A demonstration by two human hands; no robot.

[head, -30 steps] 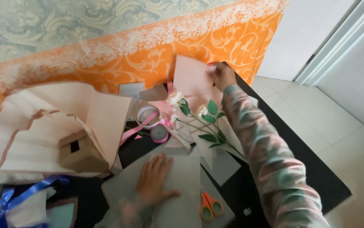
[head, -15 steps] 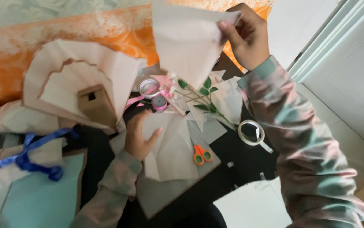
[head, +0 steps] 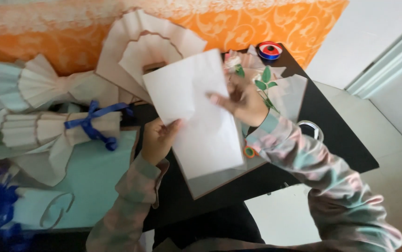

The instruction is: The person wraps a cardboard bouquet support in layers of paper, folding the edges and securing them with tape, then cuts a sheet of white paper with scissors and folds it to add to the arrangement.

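Above a black table [head: 341, 140], seen from the head camera: white sheet of paper [head: 196, 112] held up in both hands, tilted, covering much of the table's middle. Left hand [head: 158, 139] pinching the sheet's left edge, thumb on top, fingers curled behind. Right hand [head: 243, 100] gripping the sheet's right edge, fingers spread over the front of the paper, thumb hidden. Both sleeves soft pink and green.

Beneath the sheet, flat on the table, a grey sheet with a brown edge [head: 219, 179], its lower corner showing. Just beside the right wrist, an orange scissors handle [head: 249, 151], mostly covered. Behind the right hand, a stem with green leaves [head: 262, 86] lying on pale wrapping [head: 289, 93]. Near the table's far corner, a red and blue ribbon roll [head: 270, 50]. Near the right forearm, a clear tape ring [head: 310, 128].

Left of the sheet, pleated beige paper fans [head: 135, 42], a wrapped bundle tied with a blue ribbon [head: 91, 123], and a pale teal sheet [head: 93, 177] below it. Behind everything, an orange patterned cloth [head: 275, 21].
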